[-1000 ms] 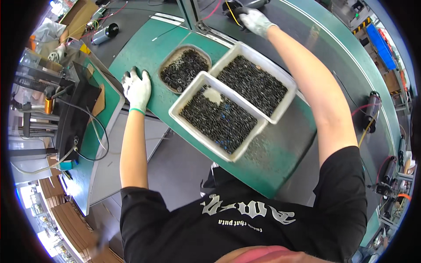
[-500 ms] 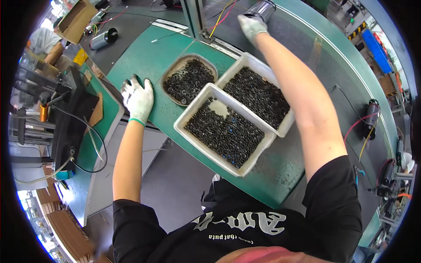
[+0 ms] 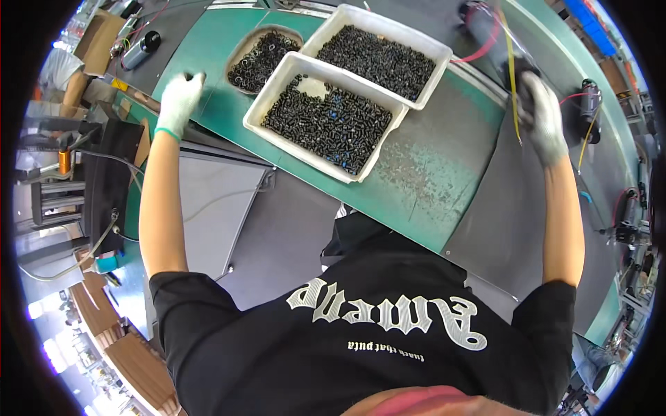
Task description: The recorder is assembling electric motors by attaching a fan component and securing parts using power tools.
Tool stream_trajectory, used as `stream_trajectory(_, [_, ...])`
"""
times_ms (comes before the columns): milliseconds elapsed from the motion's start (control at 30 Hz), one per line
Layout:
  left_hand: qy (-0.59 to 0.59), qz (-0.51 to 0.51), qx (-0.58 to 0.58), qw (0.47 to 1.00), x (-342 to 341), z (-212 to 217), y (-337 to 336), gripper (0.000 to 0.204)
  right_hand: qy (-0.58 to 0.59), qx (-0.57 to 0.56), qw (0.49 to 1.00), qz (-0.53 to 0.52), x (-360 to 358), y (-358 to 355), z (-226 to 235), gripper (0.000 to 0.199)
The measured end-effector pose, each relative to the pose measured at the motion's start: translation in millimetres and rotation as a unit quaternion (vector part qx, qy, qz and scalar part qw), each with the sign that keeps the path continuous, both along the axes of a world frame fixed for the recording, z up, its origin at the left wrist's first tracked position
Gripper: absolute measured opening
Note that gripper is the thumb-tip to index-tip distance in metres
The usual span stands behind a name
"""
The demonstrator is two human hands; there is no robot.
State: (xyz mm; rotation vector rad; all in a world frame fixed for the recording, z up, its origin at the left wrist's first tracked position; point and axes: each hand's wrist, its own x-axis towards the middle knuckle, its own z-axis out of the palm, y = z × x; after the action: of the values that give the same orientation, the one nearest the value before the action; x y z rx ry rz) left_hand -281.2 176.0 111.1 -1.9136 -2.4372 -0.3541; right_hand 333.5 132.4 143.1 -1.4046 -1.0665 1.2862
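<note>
My right hand (image 3: 544, 125), in a white glove, is closed round the dark near end of a cylindrical motor (image 3: 494, 40) at the right of the bench. The motor is blurred by motion; its red and yellow wires trail beside it. On the left, my gloved left hand (image 3: 179, 104) is above the green table's edge with its fingers curled in and nothing visible in them. Nearest to it is a rounded tray (image 3: 234, 64) of small black rings. Beside that tray, two white bins (image 3: 253, 118) (image 3: 444, 59) hold many small black parts, a few blue ones in the nearer bin.
Another wired motor (image 3: 590, 104) lies at the far right, and one more (image 3: 141, 50) at the upper left near a cardboard box (image 3: 97, 41). A black-framed machine (image 3: 104, 180) with cables stands at left. Someone's arm (image 3: 75, 90) shows behind it.
My right hand has come from the far side of the bench back to the right, bringing the motor. My left hand has lifted from lying flat and curled its fingers. The view has shifted.
</note>
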Motion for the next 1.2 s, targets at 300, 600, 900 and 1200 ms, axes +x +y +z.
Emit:
stream_trajectory(300, [0.088,-0.304,0.022,0.948,274,48,19,0.036,0.016,-0.05,0.984,-0.168,-22,-178,-34,0.025])
stream_trajectory(600, [0.167,-0.237,0.021,0.957,293,-2,68,0.034,-0.211,-0.07,0.971,0.085,-6,-213,-13,0.028])
stream_trajectory(900, [0.138,-0.267,0.076,0.951,284,-2,68,0.033,-0.298,0.133,0.944,0.048,113,-251,22,0.025])
stream_trajectory(1200, [-0.628,-0.316,-0.024,0.711,340,67,-67,0.02,-0.125,0.091,0.967,-0.202,385,-227,22,0.046])
